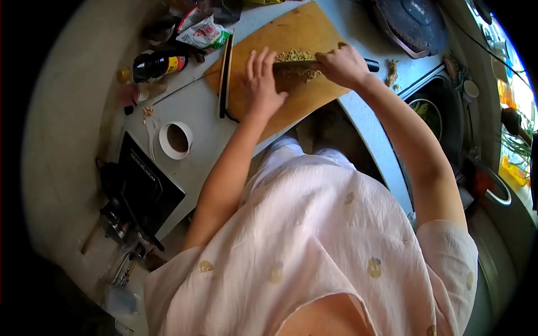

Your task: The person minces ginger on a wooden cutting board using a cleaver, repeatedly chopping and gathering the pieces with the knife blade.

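Observation:
My right hand (343, 66) is closed around a knife (297, 65), whose black handle end sticks out to the right of my fist. The blade lies across a wooden cutting board (302, 28), pointing left. Finely chopped pale green bits (295, 55) lie on the board on both sides of the blade. My left hand (261, 84) is open, fingers stretched out and thumb apart, over the board's left part beside the blade's far end. Whether its fingers touch the blade, I cannot tell. Long, narrow dark and pale strips (226, 75) lie along the board's left edge.
Left of the board are a white cup (175, 140) of brown liquid, a spoon (151, 137), a dark sauce bottle (159, 65), a food packet (206, 35) and a black cooktop (147, 179). A dark pan lid (412, 22) and a sink (434, 89) with greens are on the right.

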{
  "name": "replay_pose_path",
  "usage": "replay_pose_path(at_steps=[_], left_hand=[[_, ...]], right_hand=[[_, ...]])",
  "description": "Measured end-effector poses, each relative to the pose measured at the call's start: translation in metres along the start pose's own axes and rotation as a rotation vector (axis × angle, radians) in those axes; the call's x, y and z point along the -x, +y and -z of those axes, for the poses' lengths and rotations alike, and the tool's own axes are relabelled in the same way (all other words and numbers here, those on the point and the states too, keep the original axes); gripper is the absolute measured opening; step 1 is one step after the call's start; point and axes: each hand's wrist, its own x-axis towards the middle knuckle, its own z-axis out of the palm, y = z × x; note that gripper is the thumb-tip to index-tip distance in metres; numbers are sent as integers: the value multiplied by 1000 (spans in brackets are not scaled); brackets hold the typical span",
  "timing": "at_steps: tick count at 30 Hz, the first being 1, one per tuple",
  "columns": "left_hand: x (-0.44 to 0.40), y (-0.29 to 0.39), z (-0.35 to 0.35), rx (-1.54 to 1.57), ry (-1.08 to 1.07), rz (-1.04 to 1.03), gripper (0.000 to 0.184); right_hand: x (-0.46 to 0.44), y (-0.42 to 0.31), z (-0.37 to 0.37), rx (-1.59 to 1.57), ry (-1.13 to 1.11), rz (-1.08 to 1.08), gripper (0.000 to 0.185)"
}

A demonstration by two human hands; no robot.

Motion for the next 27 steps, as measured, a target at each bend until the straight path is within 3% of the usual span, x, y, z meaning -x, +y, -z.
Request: replay_pose_path(at_steps=[3,5,7,11,15,20,24,27], left_hand=[[-6,-20,-2,-8,-3,-37,102],[-4,-17,2,-51,-69,-72,103],[1,-2,-4,-29,24,-111,104],[1,0,5,77,89,-54,100],[21,1,-5,167,200,-179,93],[47,17,-54,233,-28,-263,73],[51,22,-65,282,-125,-289,71],[43,18,-74,342,-17,-278,71]], right_hand=[[-2,-23,22,150,-130,2,26],[19,-22,-9,34,17,-74,25],[33,-20,-14,-24,123,-123,26],[26,-16,-2,-68,110,-106,29],[39,-27,25,-422,-1,-456,37],[60,-29,-7,-1023,51,-853,48],[70,-32,-11,-1366,12,-1008,46],[77,-36,-4,-1490,12,-1020,42]])
